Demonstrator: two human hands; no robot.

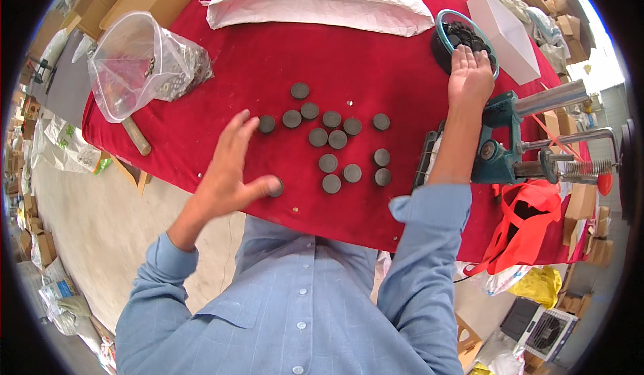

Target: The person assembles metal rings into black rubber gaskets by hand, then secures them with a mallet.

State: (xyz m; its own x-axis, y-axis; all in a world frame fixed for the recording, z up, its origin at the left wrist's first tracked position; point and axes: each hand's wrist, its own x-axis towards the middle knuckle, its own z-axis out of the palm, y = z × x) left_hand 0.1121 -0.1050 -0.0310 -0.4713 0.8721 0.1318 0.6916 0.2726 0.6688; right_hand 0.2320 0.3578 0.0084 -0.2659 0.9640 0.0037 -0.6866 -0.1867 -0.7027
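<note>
Under the thumb tip of the left hand (231,167), one dark round disc (276,187), pressed flat close to the near edge of the tabletop (268,60). Otherwise released: left fingers (235,130) spread wide and lifted, gripping nothing.

Just beyond and to the right of those fingers, a loose cluster of discs (329,140) already laid out singly on the red cloth, some touching, none stacked.

Far off at the right, reaching into a teal-rimmed bowl (439,23) with the right hand (469,73); fingertips dipped among more dark discs heaped there. Cannot tell whether closed on one or merely resting on the heap.

So far, judging by the layout: well over a dozen discs spread out, a good pile left in the bowl.

Room and edges:
- Beyond the left fingertips, open cloth as far as a clear plastic bag (134,60) of small metal parts and a white sack (315,3).
- Left of the left hand, a wooden handle (136,137) lying at the tabletop edge.
- Below the right wrist, a teal hand press (500,153) with steel levers, crowding that forearm.
- Right of the bowl, a white box (506,29) just beside it.
- Between the two hands, free cloth around the cluster.
</note>
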